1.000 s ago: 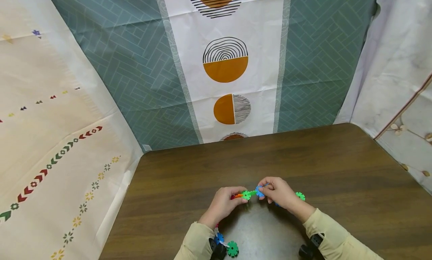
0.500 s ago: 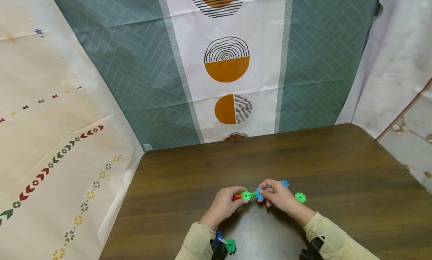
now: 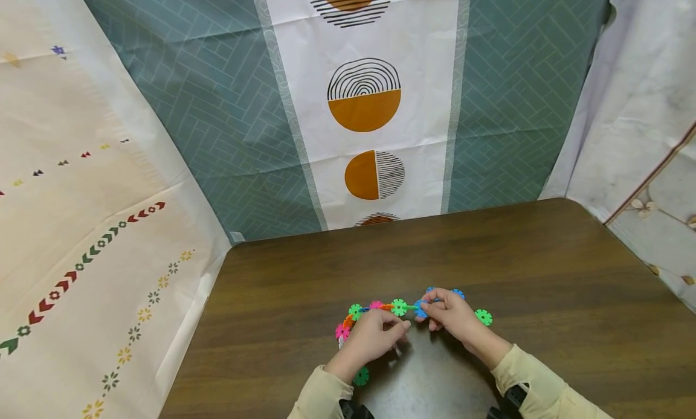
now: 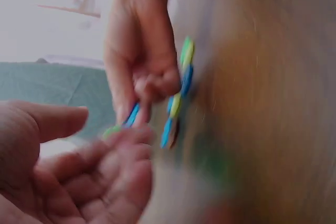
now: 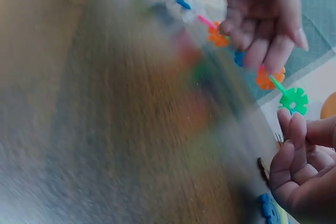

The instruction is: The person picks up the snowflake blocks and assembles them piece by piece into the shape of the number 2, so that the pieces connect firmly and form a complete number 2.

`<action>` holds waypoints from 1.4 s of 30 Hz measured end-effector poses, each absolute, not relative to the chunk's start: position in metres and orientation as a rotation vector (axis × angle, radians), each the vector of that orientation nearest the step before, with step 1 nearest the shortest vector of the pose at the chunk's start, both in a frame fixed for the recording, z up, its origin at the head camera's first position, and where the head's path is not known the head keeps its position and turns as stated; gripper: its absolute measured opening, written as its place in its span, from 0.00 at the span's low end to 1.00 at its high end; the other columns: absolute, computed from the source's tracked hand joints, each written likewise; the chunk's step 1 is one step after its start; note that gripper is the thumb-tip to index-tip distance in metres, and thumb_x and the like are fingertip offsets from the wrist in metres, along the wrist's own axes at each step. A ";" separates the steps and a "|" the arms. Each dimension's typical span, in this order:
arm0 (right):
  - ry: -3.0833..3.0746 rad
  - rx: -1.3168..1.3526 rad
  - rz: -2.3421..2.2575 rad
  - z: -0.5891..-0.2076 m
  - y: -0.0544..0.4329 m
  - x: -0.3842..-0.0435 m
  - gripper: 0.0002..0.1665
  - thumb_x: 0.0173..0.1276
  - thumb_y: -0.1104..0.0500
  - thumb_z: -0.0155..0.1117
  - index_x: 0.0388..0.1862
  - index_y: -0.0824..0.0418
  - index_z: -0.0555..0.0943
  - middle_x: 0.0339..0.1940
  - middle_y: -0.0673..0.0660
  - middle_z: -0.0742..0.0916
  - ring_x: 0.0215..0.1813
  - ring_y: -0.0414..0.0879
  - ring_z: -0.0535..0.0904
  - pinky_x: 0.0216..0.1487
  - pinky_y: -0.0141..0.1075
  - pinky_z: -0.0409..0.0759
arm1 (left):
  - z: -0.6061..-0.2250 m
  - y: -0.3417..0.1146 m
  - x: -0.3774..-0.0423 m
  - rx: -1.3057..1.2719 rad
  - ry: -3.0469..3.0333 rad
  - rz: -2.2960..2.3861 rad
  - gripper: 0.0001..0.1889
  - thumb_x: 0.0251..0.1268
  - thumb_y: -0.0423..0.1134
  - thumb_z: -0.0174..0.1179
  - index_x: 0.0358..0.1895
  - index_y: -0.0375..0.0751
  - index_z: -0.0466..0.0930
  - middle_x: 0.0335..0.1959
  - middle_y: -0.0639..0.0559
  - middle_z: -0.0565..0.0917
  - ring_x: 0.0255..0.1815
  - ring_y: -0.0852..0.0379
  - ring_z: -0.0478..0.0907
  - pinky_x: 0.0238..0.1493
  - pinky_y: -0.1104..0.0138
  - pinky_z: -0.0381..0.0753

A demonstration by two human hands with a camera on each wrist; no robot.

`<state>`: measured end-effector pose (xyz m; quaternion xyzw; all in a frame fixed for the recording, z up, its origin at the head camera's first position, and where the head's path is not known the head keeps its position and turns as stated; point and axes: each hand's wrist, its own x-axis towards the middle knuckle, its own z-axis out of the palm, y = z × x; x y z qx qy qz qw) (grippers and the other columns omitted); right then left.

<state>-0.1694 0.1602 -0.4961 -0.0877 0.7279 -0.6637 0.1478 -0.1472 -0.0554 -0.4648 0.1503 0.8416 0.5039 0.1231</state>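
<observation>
A curved chain of slotted plastic flower discs, with a green disc [image 3: 399, 307] and a pink disc [image 3: 342, 332] in it, runs behind my left hand [image 3: 372, 337]. That hand is relaxed, thumb apart from the fingers, with nothing gripped in it. My right hand [image 3: 448, 313] pinches a blue flower disc [image 3: 421, 308] at the chain's right end between thumb and fingers. In the right wrist view a green disc [image 5: 294, 101] of the chain sits just beyond the right fingertips. The left wrist view is partly blurred.
Near the right hand lie more linked discs, with a blue disc [image 3: 458, 294] and a green disc [image 3: 483, 317] showing. The brown wooden table [image 3: 304, 268] meets a patterned cloth backdrop [image 3: 489, 153] at its far edge.
My left hand has let go of the chain and drawn slightly right and toward me, so more of the chain shows. The right hand stays nearly in place, still pinching the blue disc.
</observation>
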 end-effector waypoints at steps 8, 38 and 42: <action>2.004 -0.200 -1.991 -0.494 0.156 -0.161 0.15 0.75 0.60 0.57 0.49 0.71 0.68 0.26 0.60 0.85 0.26 0.45 0.79 0.36 0.38 0.81 | -0.482 -0.038 -0.143 0.012 1.883 1.940 0.18 0.71 0.43 0.59 0.50 0.27 0.76 0.42 0.35 0.85 0.40 0.44 0.85 0.37 0.56 0.85; 3.003 -0.472 -0.870 -0.476 0.214 -0.154 0.09 0.58 0.63 0.73 0.36 0.53 0.85 0.32 0.45 0.82 0.37 0.44 0.79 0.38 0.44 0.78 | -0.494 -0.059 -0.151 0.266 2.538 1.701 0.09 0.62 0.36 0.67 0.39 0.36 0.77 0.27 0.50 0.87 0.27 0.55 0.82 0.28 0.70 0.77; 3.013 -0.445 -0.764 -0.475 0.236 -0.154 0.12 0.56 0.62 0.75 0.38 0.52 0.84 0.35 0.47 0.81 0.39 0.49 0.79 0.38 0.47 0.78 | -0.495 -0.062 -0.154 0.279 2.576 1.668 0.09 0.62 0.36 0.67 0.40 0.37 0.78 0.30 0.52 0.88 0.30 0.59 0.83 0.33 0.70 0.79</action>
